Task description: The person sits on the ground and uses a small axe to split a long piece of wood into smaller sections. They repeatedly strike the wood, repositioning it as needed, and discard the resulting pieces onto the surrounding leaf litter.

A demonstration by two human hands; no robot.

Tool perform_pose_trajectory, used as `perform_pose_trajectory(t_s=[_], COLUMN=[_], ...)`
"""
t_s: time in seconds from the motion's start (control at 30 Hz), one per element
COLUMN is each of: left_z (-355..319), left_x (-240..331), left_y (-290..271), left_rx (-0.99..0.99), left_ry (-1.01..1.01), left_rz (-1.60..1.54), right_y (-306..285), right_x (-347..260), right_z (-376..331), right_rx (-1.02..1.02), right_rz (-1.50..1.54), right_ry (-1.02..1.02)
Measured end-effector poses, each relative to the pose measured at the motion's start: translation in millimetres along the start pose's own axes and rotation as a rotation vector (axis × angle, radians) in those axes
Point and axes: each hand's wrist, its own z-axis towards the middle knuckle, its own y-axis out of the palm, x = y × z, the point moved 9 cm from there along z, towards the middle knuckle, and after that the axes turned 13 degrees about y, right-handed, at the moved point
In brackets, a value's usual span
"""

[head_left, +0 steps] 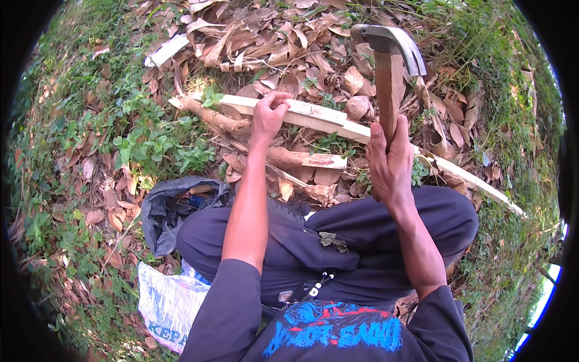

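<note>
My right hand [392,158] grips a claw hammer [386,81] by its wooden handle, raised with the metal head up and the claw curving to the right. My left hand [269,119] is pinched closed over a short pale wooden strip [316,113]; whatever sits between thumb and fingertips is too small to make out. That short strip overlaps a longer pale wooden strip [476,179], which stretches off to the right across the ground. Under their left end lies a thick brown branch [223,120]. Nearer to me rests a split piece of wood [322,160].
By my left knee is a crumpled black plastic bag [161,214] with things inside, partly hidden. A white plastic bag [170,301] lies closer in. Dry leaves [271,45] cover the ground ahead, with green plants [145,139] at the left. My crossed legs [259,235] fill the near middle.
</note>
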Motion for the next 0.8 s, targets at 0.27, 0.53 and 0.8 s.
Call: perform_pose_trajectory(t_s=[0.27,0.53,0.8], left_z=[3.7,1.7,0.5], left_x=[-2.9,-3.5,-6.3], left_y=[2.1,-1.1,-4.9], left_rx=[-0.003,-0.005,0.007], left_ry=[0.059,0.002,0.043], left_rz=[-0.057,0.002,-0.004], right_y=[64.5,8.3,4.4], right_x=[70.4,-2.6,-7.7], right_z=[2.6,4.2,-0.1], right_rx=[-0.343,-0.100,-0.030], right_rz=[-0.468,-0.176,-0.100], right_ry=[0.168,0.034,-0.054])
